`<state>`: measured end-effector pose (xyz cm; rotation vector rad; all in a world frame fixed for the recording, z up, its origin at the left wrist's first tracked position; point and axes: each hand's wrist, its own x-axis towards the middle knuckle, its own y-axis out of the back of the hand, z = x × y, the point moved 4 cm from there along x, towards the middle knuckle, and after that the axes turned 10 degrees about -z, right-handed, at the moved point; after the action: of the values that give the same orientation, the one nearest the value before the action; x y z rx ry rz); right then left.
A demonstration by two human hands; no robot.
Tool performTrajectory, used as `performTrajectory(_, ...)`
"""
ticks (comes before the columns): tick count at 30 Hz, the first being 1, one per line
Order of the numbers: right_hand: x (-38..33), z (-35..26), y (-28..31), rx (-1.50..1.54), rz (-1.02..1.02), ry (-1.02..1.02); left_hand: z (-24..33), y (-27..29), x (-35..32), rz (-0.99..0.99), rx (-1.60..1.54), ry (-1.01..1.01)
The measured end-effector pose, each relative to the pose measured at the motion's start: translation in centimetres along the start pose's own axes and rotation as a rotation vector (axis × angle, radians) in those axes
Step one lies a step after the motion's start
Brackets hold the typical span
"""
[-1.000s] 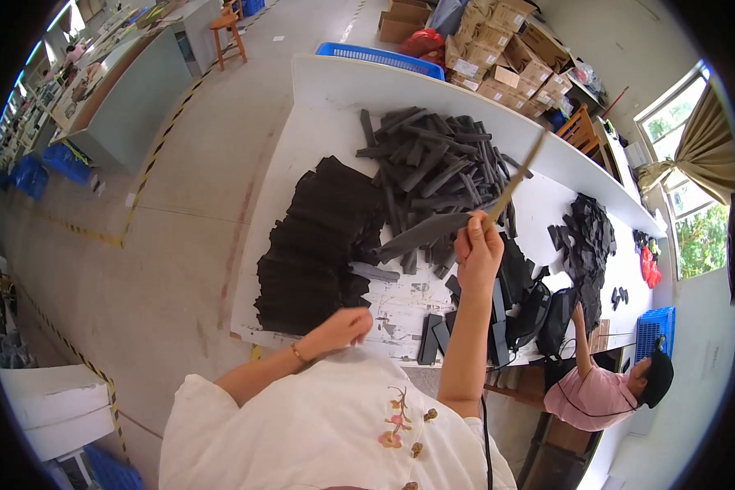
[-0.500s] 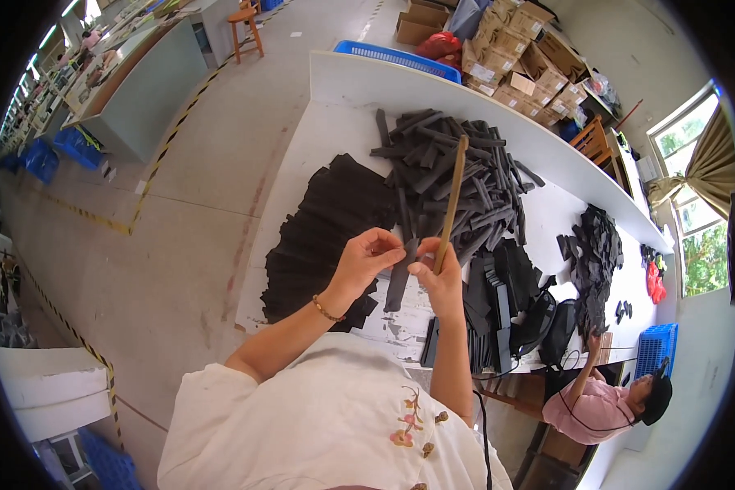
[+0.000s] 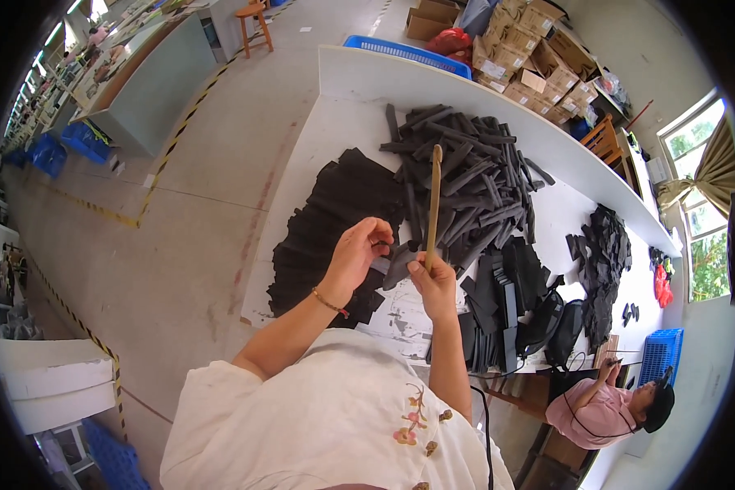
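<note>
My right hand is closed around the lower end of a thin tan stick, which points up and away from me. A dark grey fabric strip is pinched in the same hand, beside the stick. Just left of the strip is my left hand, its fingers bent and apart, with nothing visible in them. Beneath it spreads a layered row of flat black fabric pieces. Beyond my hands lies a large heap of narrow, rolled-looking dark strips.
The white table has a raised board along its far side. Stacked black pieces and black pouches lie to the right, near another dark pile. A person in pink sits at the right, by a blue crate.
My left hand has come off the strip and shifted slightly left. The stick stands more upright in my right hand. The strip has swung sideways. The other person's hands have moved closer to their body.
</note>
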<state>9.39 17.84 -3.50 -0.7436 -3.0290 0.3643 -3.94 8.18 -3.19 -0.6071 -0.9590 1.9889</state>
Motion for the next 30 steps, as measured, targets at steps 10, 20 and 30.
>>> performTrajectory(10,0.4,-0.5,0.2,0.044,0.164,-0.055,-2.3,1.7,0.0,-0.042,0.207,0.171)
performTrajectory(20,3.1,-1.8,5.4,0.132,0.631,0.232,-8.2,2.0,-7.5,-0.337,0.319,0.645)
performTrajectory(30,8.4,-11.1,12.1,-0.522,0.702,0.369,-0.3,9.6,-8.6,0.008,1.404,-0.052)
